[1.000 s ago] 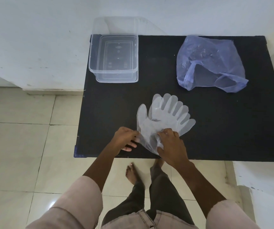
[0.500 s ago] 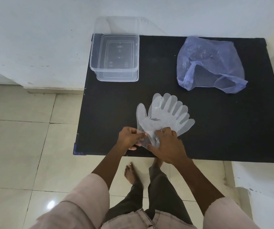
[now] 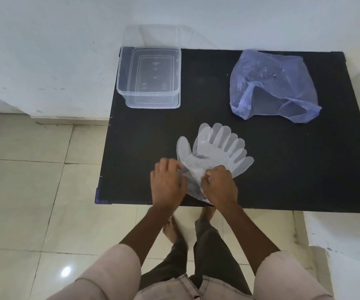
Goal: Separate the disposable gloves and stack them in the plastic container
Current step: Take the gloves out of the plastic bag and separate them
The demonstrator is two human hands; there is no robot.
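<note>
A fanned pile of clear disposable gloves (image 3: 214, 151) lies near the front edge of the black table (image 3: 283, 169), fingers pointing away from me. My left hand (image 3: 167, 184) pinches the cuff edge on the pile's left side and is slightly blurred. My right hand (image 3: 219, 187) is closed on the cuffs at the pile's lower right. The clear plastic container (image 3: 149, 77) stands at the table's back left corner with nothing visible inside it.
A crumpled blue-tinted plastic bag (image 3: 272, 85) lies at the back right of the table. White walls border the table behind and at left. Tiled floor and my bare feet (image 3: 171, 230) show below the front edge.
My left hand has shifted left and closer to me, pulling at the cuff edge. My right hand stays clamped on the cuffs. The pile has hardly moved.
</note>
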